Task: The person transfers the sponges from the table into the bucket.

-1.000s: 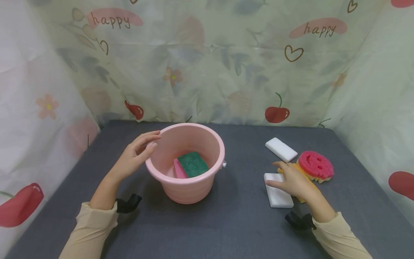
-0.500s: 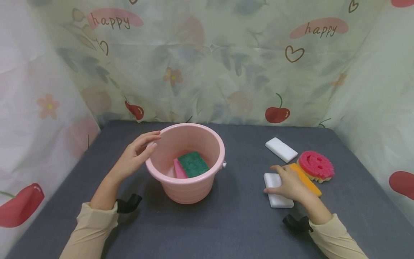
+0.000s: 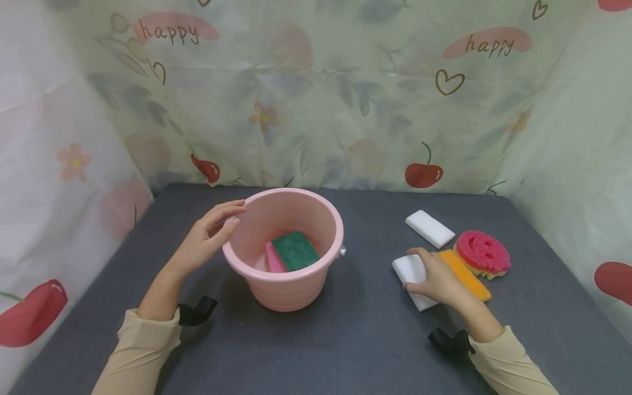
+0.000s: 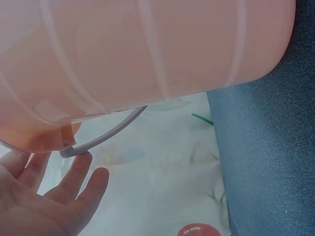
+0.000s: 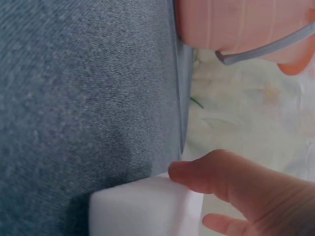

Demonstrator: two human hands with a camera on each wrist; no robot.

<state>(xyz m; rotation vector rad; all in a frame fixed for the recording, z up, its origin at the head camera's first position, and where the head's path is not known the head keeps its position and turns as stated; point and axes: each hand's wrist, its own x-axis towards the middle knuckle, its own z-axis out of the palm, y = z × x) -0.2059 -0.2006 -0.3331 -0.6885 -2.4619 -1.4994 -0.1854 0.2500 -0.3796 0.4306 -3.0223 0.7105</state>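
Note:
My right hand (image 3: 436, 278) holds a white sponge block (image 3: 411, 269) by its edges, the thumb on the near side. The block is tilted, its left end off the table; the hand hides part of it. In the right wrist view the thumb (image 5: 211, 172) presses on the white block (image 5: 142, 209). My left hand (image 3: 204, 233) rests at the left rim of a pink bucket (image 3: 286, 293), fingers loosely bent and thumb apart. The left wrist view has those fingertips beside the rim and grey handle (image 4: 108, 135). Inside the bucket lies a green-topped sponge (image 3: 295, 251) over a pink piece (image 3: 274, 258).
A second white block (image 3: 429, 228) lies behind the right hand. An orange sponge (image 3: 466, 274) is close to that hand's right, touching or nearly touching a round pink smiley sponge (image 3: 481, 252). Printed cloth (image 3: 321, 109) walls surround the dark table (image 3: 316, 351).
My right hand has moved left from above the orange sponge onto the white block, gripped it and tilted it up, shifting it slightly left. The left hand and bucket stay put.

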